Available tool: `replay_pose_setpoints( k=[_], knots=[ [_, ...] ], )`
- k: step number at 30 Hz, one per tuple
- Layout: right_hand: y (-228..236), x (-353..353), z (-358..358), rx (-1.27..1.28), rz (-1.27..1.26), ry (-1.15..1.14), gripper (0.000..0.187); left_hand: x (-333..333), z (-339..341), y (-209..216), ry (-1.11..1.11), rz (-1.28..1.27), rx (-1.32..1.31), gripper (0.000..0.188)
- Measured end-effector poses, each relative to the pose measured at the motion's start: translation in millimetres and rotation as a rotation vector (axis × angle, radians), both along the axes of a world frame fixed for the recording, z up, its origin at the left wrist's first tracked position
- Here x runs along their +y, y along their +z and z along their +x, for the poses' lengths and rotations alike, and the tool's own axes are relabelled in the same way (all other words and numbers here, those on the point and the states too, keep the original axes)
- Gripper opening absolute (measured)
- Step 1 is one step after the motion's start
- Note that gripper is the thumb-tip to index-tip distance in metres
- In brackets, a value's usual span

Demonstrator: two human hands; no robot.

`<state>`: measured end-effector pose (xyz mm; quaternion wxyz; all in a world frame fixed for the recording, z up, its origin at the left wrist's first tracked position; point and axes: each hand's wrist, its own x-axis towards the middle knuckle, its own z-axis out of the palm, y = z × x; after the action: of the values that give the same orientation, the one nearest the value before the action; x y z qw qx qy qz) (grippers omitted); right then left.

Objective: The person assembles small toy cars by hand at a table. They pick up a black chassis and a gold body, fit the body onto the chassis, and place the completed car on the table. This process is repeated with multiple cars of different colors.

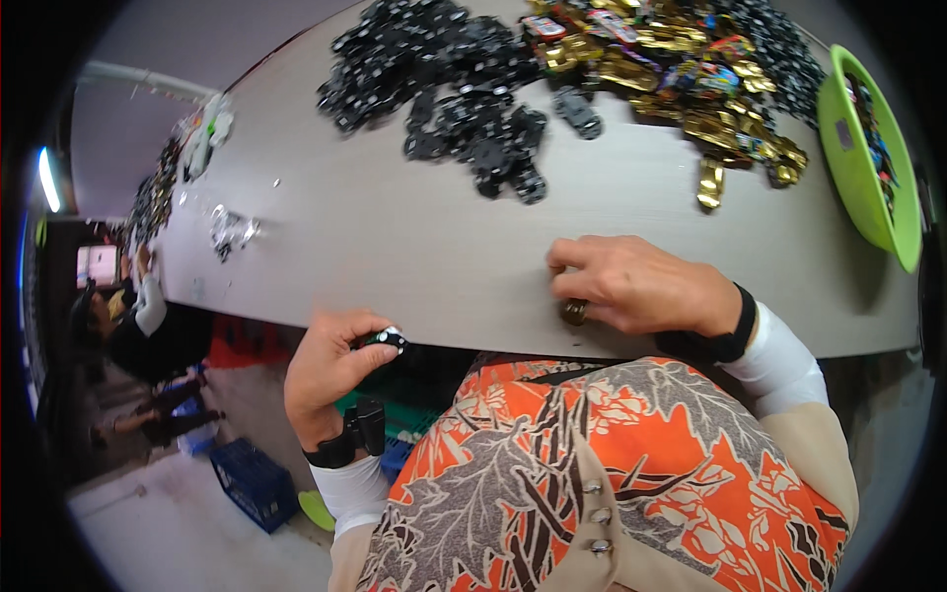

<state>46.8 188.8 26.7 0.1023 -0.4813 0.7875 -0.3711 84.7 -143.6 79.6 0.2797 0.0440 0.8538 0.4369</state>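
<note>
At the table's near edge, my left hand [335,360] pinches a small black toy car chassis [388,340] with pale spots, between thumb and fingers. My right hand [631,284] is just above the tabletop to the right. Its fingers are curled round a small gold toy car body [573,312], mostly hidden beneath them. Beyond my hands lies a heap of black toy car chassis [483,138]. A pile of shiny gold and coloured toy car bodies [715,123] spreads at the far right, with a single gold body [710,185] at its near side.
A lime green basin [838,148] with coloured pieces leans at the right edge. Clear plastic [232,232] lies on the left of the table [326,227]. Another person [148,306] works at the far left. A blue crate [252,483] sits on the floor.
</note>
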Motion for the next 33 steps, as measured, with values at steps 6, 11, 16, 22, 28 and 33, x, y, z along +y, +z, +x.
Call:
replay_pose_setpoints(
  k=[6,11,16,22,28,33],
  knots=[
    [-2,-3,3,0.11,0.173,-0.105,0.013,-30,28,-12,-0.044,-0.524,0.085,0.04],
    [0,3,-12,-0.03,-0.037,-0.314,0.027,30,-7,-5,0.189,0.045,0.176,0.021],
    [-14,12,-24,-0.468,-0.398,-0.511,0.032,109,-64,-32,-0.138,-0.2,0.749,0.024],
    [-12,27,-34,-1.07,-0.83,-0.531,0.04,151,-112,-53,-0.528,-0.55,1.013,0.03],
    [-16,37,-44,-1.068,-1.165,-0.492,0.031,161,-115,-32,-0.294,0.005,0.986,0.03],
    [-15,39,-48,-1.001,-1.321,-0.501,0.02,187,-112,-41,0.076,0.82,0.139,0.028]
  ],
)
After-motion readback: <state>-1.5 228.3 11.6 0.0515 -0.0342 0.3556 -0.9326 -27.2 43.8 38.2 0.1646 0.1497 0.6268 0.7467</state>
